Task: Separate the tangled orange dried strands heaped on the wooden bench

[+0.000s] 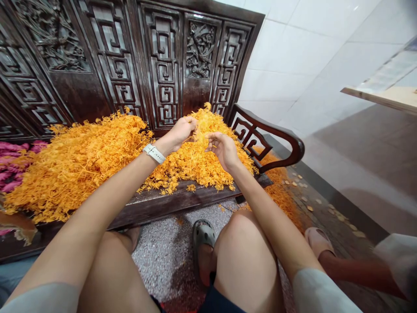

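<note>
At the carved dark-wood worktop (163, 65), a seated person leans over a great heap of orange shredded strands (78, 169) at twelve o'clock, with a magenta heap (9, 167) at nine o'clock. The left hand (180, 134), a white watch (154, 153) on its wrist, has its fingers (190, 124) pinching a tuft (198, 132). The right hand (223, 150) hangs just beside it, fingers (211, 138) loosely spread. Teasing strands apart appears to be in hand; the tangled tuft calls for a gentle pull.

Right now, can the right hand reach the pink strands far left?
Probably not without leaning: the right hand is near the carved bench's other end, with the left forearm and a wide orange heap between it and the pink strands.
</note>
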### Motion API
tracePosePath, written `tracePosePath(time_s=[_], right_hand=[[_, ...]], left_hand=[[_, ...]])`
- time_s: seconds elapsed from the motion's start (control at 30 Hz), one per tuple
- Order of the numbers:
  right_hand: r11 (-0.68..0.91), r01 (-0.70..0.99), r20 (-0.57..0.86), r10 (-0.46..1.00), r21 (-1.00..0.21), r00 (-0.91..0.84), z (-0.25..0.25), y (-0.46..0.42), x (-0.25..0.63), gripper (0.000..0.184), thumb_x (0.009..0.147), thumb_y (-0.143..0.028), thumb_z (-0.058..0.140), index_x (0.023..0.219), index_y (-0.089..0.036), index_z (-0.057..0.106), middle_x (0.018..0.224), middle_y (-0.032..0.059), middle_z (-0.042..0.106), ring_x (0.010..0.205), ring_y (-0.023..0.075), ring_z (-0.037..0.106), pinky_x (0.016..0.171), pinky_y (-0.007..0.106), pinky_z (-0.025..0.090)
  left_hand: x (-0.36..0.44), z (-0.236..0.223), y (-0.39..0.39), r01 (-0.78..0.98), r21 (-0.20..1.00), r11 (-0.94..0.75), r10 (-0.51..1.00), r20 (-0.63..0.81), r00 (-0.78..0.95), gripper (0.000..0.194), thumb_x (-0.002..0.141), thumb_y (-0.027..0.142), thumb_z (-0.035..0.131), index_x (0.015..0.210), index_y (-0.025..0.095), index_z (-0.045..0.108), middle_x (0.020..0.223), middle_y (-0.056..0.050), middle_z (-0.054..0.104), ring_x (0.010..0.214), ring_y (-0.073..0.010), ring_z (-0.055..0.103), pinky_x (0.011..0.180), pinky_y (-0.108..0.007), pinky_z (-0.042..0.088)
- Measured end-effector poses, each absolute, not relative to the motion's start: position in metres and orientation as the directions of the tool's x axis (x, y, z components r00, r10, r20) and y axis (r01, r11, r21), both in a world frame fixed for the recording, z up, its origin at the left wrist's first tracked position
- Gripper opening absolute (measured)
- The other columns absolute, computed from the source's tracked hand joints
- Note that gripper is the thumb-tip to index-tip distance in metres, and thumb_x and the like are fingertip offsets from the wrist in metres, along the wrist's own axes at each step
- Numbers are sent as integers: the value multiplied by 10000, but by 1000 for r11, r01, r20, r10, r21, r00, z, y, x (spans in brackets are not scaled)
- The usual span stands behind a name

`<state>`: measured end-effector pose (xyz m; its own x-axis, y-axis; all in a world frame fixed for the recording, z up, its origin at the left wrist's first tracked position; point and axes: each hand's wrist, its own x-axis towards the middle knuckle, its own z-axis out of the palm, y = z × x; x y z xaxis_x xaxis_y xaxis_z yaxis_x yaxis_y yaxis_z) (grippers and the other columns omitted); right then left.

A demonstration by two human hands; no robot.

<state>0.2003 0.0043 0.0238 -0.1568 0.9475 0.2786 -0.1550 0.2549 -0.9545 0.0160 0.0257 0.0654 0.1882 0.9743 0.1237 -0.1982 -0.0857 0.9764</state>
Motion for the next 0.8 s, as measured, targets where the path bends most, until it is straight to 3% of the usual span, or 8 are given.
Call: tracePosePath(time_s=[0.1,0.23,0.4,0.63,0.8], right_hand=[[245,-170,273,948,-955,-166,26,1,200,361,893,-573,737,1016,-238,682,995,54,625,769,160,592,735,360,600],[234,-175,262,952,-956,-160,25,0,201,552,867,-671,744,1211,-272,578,1120,68,689,847,186,674,751,360,624],[254,-161,284,938,-954,-198,25,-1,201,652,850,-668,797,1328,-301,548,1276,91,677,977,214,716,826,385,645],[276,-175,311,925,-945,-217,24,0,203,664,827,-659,855,1351,-320,627,1330,82,657,956,195,667,847,391,642],[231,-194,270,941,-953,-205,22,1,203,560,822,-661,869,1204,-275,734,1098,51,703,849,167,636,768,336,614]], left_hand=[[11,68,26,-185,978,-95,982,123,145,298,1020,129,561,734,212,548,672,6,504,548,-117,465,540,-236,406],[8,66,23,-78,972,-223,965,232,123,324,1008,317,721,736,213,578,662,20,490,562,-113,433,538,-234,377],[11,60,19,-41,938,-345,907,344,241,320,892,402,869,746,194,675,675,-3,600,599,-119,499,592,-245,393],[18,62,14,-86,949,-302,912,314,265,228,923,256,759,729,185,663,674,-32,675,620,-115,562,658,-243,447],[27,59,9,-125,973,-195,933,223,282,208,911,205,642,704,186,624,703,-55,718,643,-126,638,657,-246,457]])
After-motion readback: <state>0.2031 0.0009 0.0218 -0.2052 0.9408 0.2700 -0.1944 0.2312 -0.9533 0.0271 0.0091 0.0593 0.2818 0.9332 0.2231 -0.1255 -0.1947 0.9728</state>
